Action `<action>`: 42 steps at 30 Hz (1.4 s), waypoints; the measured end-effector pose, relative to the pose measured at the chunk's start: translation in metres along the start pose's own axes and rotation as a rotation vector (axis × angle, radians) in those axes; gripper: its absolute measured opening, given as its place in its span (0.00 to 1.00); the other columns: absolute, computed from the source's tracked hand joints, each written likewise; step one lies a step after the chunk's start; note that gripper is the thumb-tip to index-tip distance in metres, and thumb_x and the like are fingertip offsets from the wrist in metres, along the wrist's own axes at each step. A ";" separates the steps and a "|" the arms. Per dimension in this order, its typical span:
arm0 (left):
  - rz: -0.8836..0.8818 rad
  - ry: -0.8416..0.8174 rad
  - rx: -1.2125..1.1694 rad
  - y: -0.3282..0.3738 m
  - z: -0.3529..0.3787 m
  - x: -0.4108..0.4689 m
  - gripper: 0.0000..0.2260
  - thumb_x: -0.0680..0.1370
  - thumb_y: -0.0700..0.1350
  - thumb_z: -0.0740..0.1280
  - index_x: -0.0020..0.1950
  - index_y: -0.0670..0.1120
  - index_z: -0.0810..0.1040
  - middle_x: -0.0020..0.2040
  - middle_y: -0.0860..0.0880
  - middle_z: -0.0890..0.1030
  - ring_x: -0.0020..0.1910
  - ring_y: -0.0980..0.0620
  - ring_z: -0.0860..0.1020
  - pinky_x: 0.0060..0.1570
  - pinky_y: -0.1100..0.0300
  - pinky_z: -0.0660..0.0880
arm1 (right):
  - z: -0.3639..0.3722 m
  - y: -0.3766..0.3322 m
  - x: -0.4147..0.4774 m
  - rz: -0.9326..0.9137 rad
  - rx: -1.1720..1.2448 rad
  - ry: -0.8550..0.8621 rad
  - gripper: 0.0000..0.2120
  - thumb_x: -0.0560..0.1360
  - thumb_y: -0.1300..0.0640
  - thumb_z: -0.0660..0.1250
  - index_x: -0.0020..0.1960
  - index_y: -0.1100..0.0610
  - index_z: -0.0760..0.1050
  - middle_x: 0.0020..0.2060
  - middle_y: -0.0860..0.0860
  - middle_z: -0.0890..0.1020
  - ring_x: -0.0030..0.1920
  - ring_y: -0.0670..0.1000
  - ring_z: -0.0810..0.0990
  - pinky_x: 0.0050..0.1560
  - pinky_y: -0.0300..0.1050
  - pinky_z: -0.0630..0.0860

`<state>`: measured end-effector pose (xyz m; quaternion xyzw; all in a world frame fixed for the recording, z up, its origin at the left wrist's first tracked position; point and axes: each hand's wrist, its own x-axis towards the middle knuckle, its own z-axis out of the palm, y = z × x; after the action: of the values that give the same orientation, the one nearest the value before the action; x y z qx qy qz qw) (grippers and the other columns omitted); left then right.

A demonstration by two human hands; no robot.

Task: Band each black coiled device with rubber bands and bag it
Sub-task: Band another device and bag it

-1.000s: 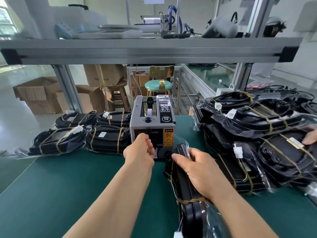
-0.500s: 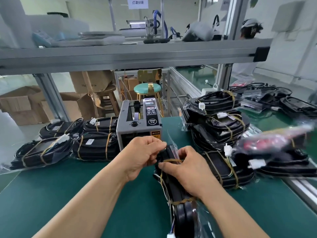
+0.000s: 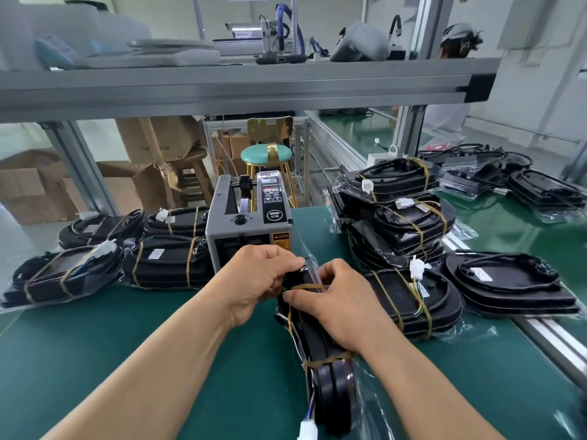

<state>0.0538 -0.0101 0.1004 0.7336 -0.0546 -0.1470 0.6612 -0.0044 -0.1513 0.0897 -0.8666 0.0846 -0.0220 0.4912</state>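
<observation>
Device: black coiled device (image 3: 324, 341), lower centre, stood on edge on the mat (image 3: 127, 360), judged so its far end can be worked; rubber band (image 3: 322, 362) seated across the near end.
Right hand (image 3: 346, 309): wrapped over the device's top edge.
Left hand (image 3: 257, 281): pinched on its far end, opposite.
Behind: tape dispenser (image 3: 247, 223); bagged stack (image 3: 409, 223) at right.

dark green table (image 3: 95, 360), black coiled device (image 3: 317, 341) with tan rubber bands (image 3: 320, 362), grey tape dispenser (image 3: 235, 230) with an orange caution sticker, mint-green stool (image 3: 265, 153) on gold legs, brown cardboard boxes (image 3: 35, 185)
</observation>
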 end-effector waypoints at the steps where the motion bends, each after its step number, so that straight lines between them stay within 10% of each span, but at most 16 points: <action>1: 0.008 0.013 0.003 -0.001 0.001 0.000 0.07 0.76 0.42 0.71 0.39 0.44 0.80 0.27 0.49 0.69 0.25 0.56 0.64 0.27 0.66 0.67 | 0.000 0.000 0.000 -0.001 0.002 0.000 0.23 0.62 0.39 0.78 0.46 0.49 0.71 0.39 0.45 0.81 0.40 0.46 0.79 0.38 0.41 0.72; 42: 0.153 0.135 0.046 -0.012 0.006 0.000 0.08 0.75 0.39 0.72 0.35 0.45 0.81 0.30 0.50 0.79 0.27 0.58 0.74 0.28 0.67 0.71 | 0.003 0.002 0.002 -0.022 0.009 0.002 0.23 0.60 0.39 0.78 0.45 0.48 0.71 0.41 0.44 0.81 0.42 0.45 0.79 0.40 0.42 0.74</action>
<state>0.0503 -0.0147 0.0884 0.7506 -0.0689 -0.0450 0.6556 -0.0020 -0.1503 0.0870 -0.8652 0.0755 -0.0288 0.4948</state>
